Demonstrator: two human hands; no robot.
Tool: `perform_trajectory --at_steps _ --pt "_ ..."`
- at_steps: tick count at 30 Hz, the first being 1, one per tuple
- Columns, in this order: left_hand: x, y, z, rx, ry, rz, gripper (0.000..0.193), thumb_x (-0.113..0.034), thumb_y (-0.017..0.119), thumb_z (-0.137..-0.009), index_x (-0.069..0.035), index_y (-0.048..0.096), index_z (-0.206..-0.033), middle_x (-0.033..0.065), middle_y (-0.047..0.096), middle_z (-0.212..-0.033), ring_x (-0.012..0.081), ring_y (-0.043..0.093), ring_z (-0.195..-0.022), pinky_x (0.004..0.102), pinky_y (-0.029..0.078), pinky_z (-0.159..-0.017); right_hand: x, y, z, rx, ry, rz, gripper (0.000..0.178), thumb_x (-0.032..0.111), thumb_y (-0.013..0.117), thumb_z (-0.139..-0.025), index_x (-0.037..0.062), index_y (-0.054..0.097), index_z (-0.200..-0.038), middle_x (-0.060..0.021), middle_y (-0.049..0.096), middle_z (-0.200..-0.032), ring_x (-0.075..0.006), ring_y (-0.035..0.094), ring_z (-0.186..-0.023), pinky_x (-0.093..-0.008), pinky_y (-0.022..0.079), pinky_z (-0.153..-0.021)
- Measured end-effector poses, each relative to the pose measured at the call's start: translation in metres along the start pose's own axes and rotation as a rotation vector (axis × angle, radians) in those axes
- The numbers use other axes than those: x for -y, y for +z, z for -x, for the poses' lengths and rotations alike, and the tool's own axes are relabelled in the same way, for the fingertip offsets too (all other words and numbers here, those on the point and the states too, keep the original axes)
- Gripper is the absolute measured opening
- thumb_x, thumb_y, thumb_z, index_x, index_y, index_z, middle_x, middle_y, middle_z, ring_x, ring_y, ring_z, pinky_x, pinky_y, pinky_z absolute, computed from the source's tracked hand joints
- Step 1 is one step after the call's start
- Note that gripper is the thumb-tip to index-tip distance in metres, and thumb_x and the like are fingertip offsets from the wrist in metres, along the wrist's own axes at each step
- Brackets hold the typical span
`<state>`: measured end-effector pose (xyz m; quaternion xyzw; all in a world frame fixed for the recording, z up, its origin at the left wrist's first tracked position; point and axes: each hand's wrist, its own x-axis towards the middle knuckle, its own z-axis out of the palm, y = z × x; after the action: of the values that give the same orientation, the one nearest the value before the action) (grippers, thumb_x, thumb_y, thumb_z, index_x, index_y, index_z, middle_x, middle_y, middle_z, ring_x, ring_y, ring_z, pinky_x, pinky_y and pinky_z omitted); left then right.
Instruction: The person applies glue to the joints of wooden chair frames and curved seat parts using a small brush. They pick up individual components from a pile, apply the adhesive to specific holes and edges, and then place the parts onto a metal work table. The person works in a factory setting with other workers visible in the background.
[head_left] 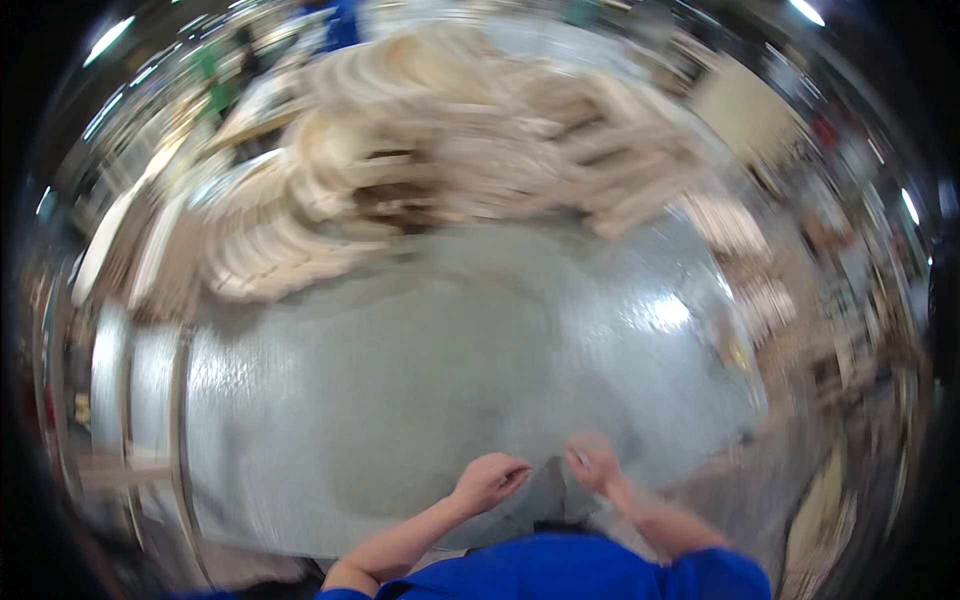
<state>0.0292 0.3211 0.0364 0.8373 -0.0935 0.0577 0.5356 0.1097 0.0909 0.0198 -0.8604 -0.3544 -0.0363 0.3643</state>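
Note:
My left hand (490, 483) is held over the near edge of a grey, shiny tabletop (400, 390), its fingers curled together. Whether something small is pinched in it I cannot make out. A short way to the right is my right hand (592, 462), bent inward toward the left one and smeared by motion, so its fingers do not show clearly. Between the two hands a dark grey patch (550, 485) shows against the table; it may be a thing or a shadow. Both forearms come in below blue sleeves.
Across the table's far side lie blurred stacks of pale, curved wooden pieces (280, 240) and flatter brownish wooden pieces (600, 150). A large pale board (745, 110) stands beyond at the right. More wooden parts (725, 225) are past the right edge. Someone in blue (340, 25) is far back.

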Motion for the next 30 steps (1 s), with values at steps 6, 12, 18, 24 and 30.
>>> perform_trajectory --at_steps 6,12,18,24,30 --pt "-0.057 0.120 0.007 0.172 0.010 -0.048 0.008 -0.011 0.069 -0.077 -0.007 0.064 -0.081 0.0084 0.063 -0.072 0.0225 0.061 -0.064 0.0324 0.048 -0.060 -0.069 -0.160 0.078 -0.439 0.149 0.168 0.013 0.004 0.061 -0.074 0.0065 0.061 -0.086 -0.0101 0.062 -0.085 -0.0300 0.057 -0.079 -0.0385 0.044 -0.071" --pt "-0.100 0.224 0.025 0.290 -0.112 -0.141 0.011 -0.011 0.068 -0.079 -0.002 0.062 -0.079 0.0093 0.062 -0.069 0.0194 0.061 -0.064 0.0304 0.048 -0.061 -0.203 -0.303 0.256 -1.004 0.554 0.320 0.013 0.007 0.058 -0.077 0.0046 0.061 -0.090 -0.0109 0.061 -0.084 -0.0285 0.058 -0.080 -0.0366 0.046 -0.072" --pt "-0.152 0.351 -0.011 0.221 -0.311 -0.065 0.012 -0.010 0.066 -0.082 0.000 0.061 -0.078 0.0092 0.062 -0.069 0.0168 0.060 -0.064 0.0290 0.047 -0.062 -0.352 -0.312 0.454 -0.539 1.246 0.368 0.023 0.012 0.055 -0.078 0.0045 0.063 -0.098 -0.0163 0.062 -0.093 -0.0315 0.059 -0.092 -0.0410 0.047 -0.081" --pt "-0.227 0.420 -0.059 0.567 -0.043 -0.367 0.008 -0.008 0.066 -0.079 -0.001 0.062 -0.079 0.0115 0.062 -0.073 0.0242 0.061 -0.068 0.0319 0.047 -0.063 -0.366 -0.249 0.476 -0.263 1.158 0.020 0.037 0.019 0.056 -0.078 0.0107 0.057 -0.115 -0.0111 0.056 -0.114 -0.0312 0.052 -0.108 -0.0409 0.042 -0.091" --pt "-0.252 0.447 -0.083 0.574 -0.045 -0.436 0.006 -0.009 0.066 -0.079 -0.004 0.062 -0.081 0.0111 0.062 -0.075 0.0260 0.061 -0.070 0.0342 0.047 -0.063 -0.387 -0.288 0.466 0.001 1.196 0.053 0.027 0.026 0.054 -0.082 0.0152 0.060 -0.106 -0.0078 0.058 -0.109 -0.0253 0.053 -0.108 -0.0402 0.043 -0.089"
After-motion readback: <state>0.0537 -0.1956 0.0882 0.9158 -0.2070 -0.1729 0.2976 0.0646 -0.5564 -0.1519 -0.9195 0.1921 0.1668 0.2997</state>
